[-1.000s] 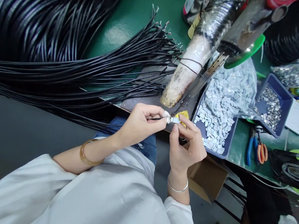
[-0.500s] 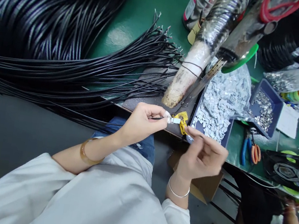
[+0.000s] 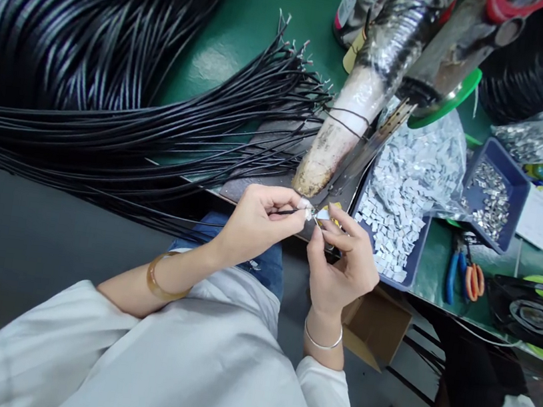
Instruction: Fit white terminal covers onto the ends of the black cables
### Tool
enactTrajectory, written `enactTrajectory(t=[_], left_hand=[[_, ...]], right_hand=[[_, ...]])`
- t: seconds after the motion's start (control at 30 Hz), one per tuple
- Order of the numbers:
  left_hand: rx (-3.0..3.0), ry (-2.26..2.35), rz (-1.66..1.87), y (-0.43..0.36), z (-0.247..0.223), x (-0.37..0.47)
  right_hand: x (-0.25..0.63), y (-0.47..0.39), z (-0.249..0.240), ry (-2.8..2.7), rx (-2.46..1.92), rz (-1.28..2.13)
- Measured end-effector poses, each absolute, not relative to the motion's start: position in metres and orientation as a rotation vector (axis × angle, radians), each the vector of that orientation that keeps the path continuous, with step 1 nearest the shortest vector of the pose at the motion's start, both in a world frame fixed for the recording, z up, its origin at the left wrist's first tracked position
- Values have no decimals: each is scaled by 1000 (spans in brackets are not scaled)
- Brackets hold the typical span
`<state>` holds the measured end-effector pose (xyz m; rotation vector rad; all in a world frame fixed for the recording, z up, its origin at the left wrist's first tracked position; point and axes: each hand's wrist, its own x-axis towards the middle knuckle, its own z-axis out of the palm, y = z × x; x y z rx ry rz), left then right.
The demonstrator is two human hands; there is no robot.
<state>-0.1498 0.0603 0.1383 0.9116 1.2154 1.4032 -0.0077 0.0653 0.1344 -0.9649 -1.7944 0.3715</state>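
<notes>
My left hand [image 3: 266,220] pinches the end of a black cable [image 3: 290,213], thumb against index finger, with white wrapping on a fingertip. Just past those fingertips a small pale flat piece [image 3: 323,215] shows at the cable end. My right hand [image 3: 344,261] is right beside it, thumb and fingers bent in around the end; what lies between them is too small to make out. Behind the right fingertips a yellow part [image 3: 335,207] is mostly hidden at the bench edge.
Many black cables [image 3: 203,113] spread over the green bench [image 3: 260,0] to the left. A blue tray [image 3: 409,280] holds small pale pieces; another tray [image 3: 517,218] holds metal bits. Pliers [image 3: 473,280], a wrapped tube [image 3: 347,113] and a cardboard box [image 3: 379,320] are nearby.
My right hand has moved left, from the tray's edge to the cable end, and its fingers have come in around the pale piece. My left hand stays nearly in place.
</notes>
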Motion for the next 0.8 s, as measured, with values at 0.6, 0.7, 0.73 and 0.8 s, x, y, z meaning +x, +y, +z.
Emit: enactTrajectory(t=[0.6, 0.7, 0.73, 0.8], left_hand=[[961, 1199, 1308, 58, 138, -149], [980, 1182, 1330, 58, 138, -151], [987, 1176, 1325, 58, 139, -151], [993, 1170, 1289, 58, 140, -153]], right_hand=[[-3, 68, 134, -1914, -988, 131], [-6, 67, 136, -1901, -975, 139], [-7, 66, 136, -1907, -965, 136], [-7, 64, 135, -1931, -942, 120]])
